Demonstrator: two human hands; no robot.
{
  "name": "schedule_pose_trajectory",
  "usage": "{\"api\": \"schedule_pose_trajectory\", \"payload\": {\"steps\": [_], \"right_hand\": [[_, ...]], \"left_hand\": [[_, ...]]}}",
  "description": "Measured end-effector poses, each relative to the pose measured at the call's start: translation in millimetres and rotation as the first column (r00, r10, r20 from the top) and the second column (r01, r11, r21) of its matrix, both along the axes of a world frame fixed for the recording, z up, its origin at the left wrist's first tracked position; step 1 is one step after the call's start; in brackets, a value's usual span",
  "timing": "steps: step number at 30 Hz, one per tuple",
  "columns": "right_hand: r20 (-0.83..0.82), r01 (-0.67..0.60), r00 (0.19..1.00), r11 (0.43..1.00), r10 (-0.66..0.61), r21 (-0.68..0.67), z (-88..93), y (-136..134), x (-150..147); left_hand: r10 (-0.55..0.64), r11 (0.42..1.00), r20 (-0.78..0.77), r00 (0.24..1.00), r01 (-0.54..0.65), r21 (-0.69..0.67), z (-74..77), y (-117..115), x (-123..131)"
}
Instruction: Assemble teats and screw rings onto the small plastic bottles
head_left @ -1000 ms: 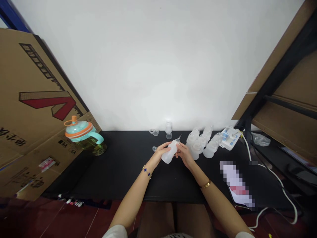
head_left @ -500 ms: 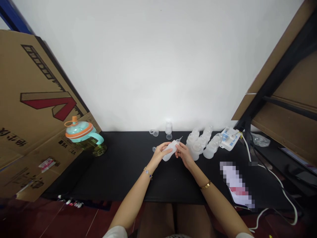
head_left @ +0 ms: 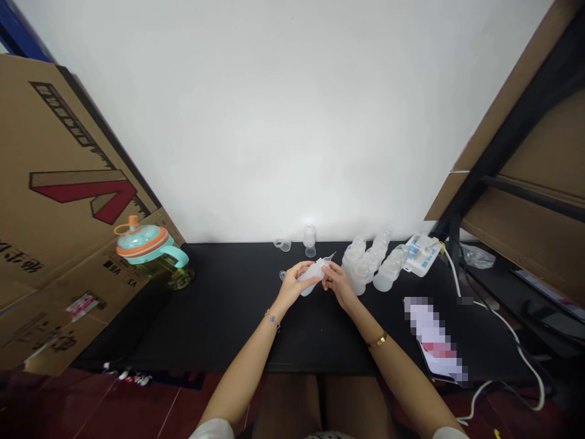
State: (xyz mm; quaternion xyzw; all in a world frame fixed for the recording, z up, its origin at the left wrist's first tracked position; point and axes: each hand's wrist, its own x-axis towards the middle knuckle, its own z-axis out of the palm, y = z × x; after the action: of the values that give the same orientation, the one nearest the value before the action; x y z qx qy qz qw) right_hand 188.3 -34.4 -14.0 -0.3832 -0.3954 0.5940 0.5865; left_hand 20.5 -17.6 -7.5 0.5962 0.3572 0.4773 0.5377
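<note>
A translucent white bottle (head_left: 311,280) lies tilted between my two hands above the black table (head_left: 219,323). My left hand (head_left: 292,284) is wrapped round the bottle's body from the left. Fingers of my right hand (head_left: 337,283) pinch its neck end, where a clear thin-tipped piece (head_left: 329,260) points up and right. To the right of my right hand stand several similar bottles (head_left: 361,268) in rows. Behind my hands, near the wall, are a single small bottle (head_left: 309,238) and clear caps (head_left: 284,244). A small clear ring (head_left: 282,275) is beside my left fingers.
On the left a teal-lidded jug (head_left: 155,253) stands by a large cardboard box (head_left: 77,201). At the right are a white power strip (head_left: 421,253) with a white cable (head_left: 507,326), a phone (head_left: 436,344), a plastic bag (head_left: 478,256) and a black metal frame (head_left: 512,134).
The view has shifted slightly. Both hands keep their grip on the bottle, and nothing else has visibly moved.
</note>
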Motion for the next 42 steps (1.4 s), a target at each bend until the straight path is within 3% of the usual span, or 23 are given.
{"api": "schedule_pose_trajectory", "payload": {"steps": [17,35,42], "right_hand": [[0.016,0.013,1.000,0.999,-0.012,-0.034,-1.5,0.9,0.0],[0.034,0.017,0.999,0.999,-0.015,-0.041,2.3,-0.7,-0.5],[0.050,0.043,0.998,0.998,-0.040,-0.055,-1.6,1.8,-0.8]], "left_hand": [[0.097,0.979,-0.118,0.988,-0.074,0.188,1.0,-4.3,1.1],[0.150,0.967,-0.183,0.971,-0.106,0.231,2.1,-7.8,1.5],[0.214,0.944,-0.278,0.936,-0.126,0.304,2.5,-9.4,0.7]]}}
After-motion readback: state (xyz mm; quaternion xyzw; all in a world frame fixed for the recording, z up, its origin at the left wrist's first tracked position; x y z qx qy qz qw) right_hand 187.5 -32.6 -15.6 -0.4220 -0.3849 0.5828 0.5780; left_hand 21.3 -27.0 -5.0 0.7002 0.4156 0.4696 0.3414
